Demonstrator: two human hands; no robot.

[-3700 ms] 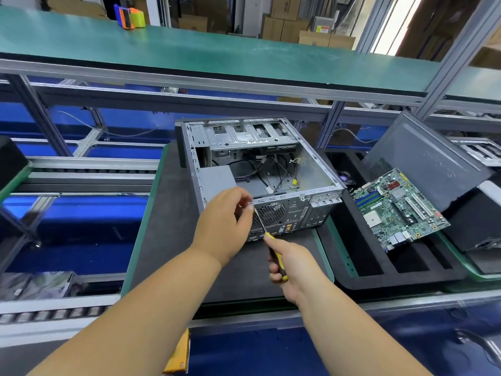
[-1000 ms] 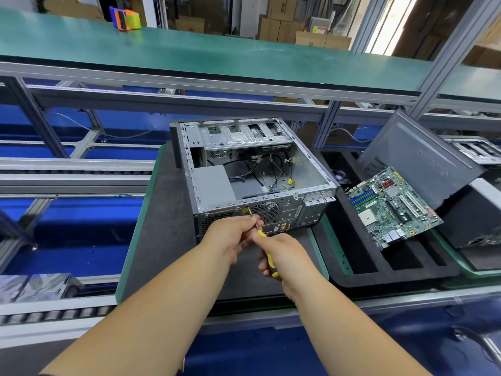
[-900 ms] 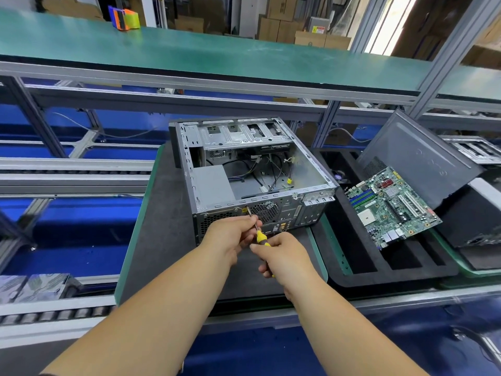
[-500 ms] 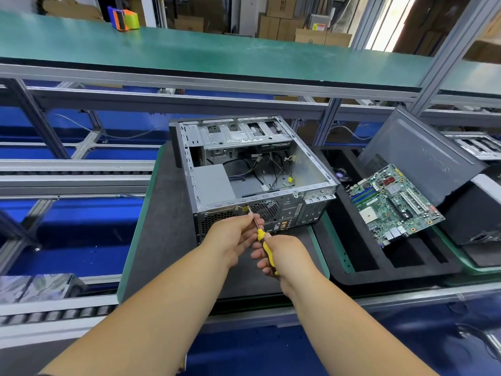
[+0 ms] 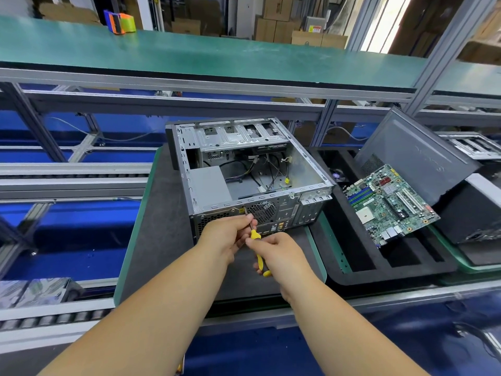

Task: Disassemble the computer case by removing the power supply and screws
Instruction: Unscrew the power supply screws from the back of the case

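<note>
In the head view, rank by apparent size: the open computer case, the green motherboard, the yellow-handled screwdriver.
Largest to smallest:
1. computer case
2. motherboard
3. screwdriver, partly hidden by the left hand and right hand

Your arms bare from frame edge to wrist, no sleeves in view. Left hand (image 5: 226, 234), right hand (image 5: 279, 253): ungloved, no rings, no watch, no wristband.

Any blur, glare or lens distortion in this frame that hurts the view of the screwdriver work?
Head view: sharp around the screwdriver, both hands and the case; wide-angle lens bows the shelf and rails; a blown-out bright opening at top right; lighting even, shadows soft.
</note>
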